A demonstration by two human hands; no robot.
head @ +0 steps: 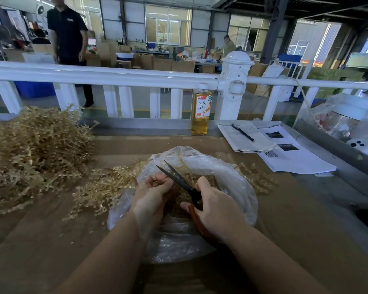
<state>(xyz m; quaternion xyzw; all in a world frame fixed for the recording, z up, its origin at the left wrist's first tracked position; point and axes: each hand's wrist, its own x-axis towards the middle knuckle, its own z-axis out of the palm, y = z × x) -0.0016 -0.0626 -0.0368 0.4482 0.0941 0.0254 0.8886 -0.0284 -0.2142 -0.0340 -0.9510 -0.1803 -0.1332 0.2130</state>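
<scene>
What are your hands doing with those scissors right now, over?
Left hand pinches thin golden plastic sprig. Right hand grips black-bladed, red-brown-handled scissors, blades open. Both over crumpled clear plastic bag; nothing blocking.

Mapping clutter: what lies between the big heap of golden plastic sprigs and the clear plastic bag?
A smaller loose bunch of golden sprigs, lying on the brown tabletop; head view.

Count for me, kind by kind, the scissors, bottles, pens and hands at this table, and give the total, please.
Scissors: 1
Bottle: 1
Pen: 1
Hands: 2, the left hand pinching a sprig, the right hand gripping the scissors
Total: 5
</scene>
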